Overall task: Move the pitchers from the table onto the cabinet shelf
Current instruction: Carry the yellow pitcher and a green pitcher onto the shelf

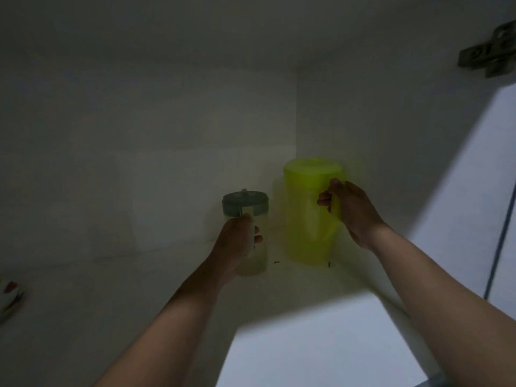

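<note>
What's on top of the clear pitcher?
A grey lid caps the clear pitcher. The left hand hides the handle; whether anything is inside, I cannot tell.

Cabinet shelf (139, 297): pale, dim interior surface.
Clear pitcher (255, 261), dark lid, stands upright under the left hand (237, 241), which grips its handle.
Yellow-green pitcher (307, 219), upright, under the right hand (351, 208), at the rear right corner.
Both pitchers just beside each other, apart.
Blurred object (9, 297) far left of the left hand.
</note>
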